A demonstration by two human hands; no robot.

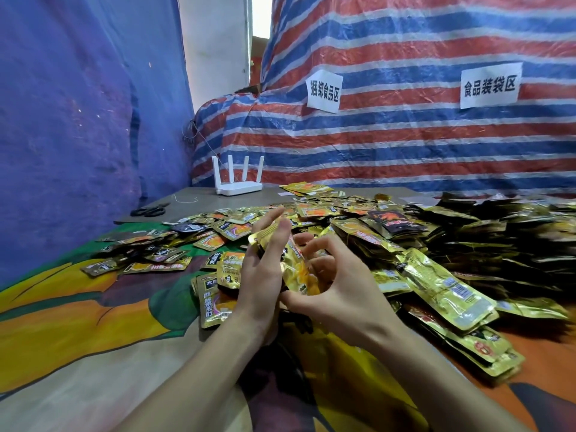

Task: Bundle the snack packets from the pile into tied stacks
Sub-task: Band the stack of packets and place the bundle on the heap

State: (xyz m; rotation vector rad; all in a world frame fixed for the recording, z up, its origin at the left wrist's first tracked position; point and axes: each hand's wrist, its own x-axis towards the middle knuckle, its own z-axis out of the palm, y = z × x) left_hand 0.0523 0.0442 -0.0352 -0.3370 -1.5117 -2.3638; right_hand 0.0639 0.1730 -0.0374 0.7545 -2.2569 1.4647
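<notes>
Both hands together mid-frame, on one small stack of gold foil snack packets [296,269] held on edge just above the patterned orange-green cloth [78,322]. Left hand [265,275]: fingers straight, flat against the stack's left face, thumb hidden. Right hand [339,275]: fingers curled round the right face, thumb under the near end. The step looks like squaring the stack before tying; no tie on it that I can see.

To do it well: use the left palm as a flat stop, tap the packet edges flush with the right fingers, all seals one way. Foil is slick, so pinch firmly or the middle packets will likely slide out. Settle the count before going for string. A short length of white string [186,199] and black-handled scissors [148,211] lie at 10 o'clock on the grey bench top [193,194], well apart from the hands. Reaching them takes one hand, so the other must clamp the whole stack alone.

Loose pile of gold and black foil packets [343,213] spreads from 12 to 2 o'clock. Rows of stacked packets [498,244] at 3 o'clock, tied or not I cannot tell.

Containers: no box, bag or tray in view, everything lies straight on the cloth. White four-antenna router [238,182] at 11 o'clock, red-blue-white striped tarp [405,135] behind, with white paper labels [324,91] on it
</notes>
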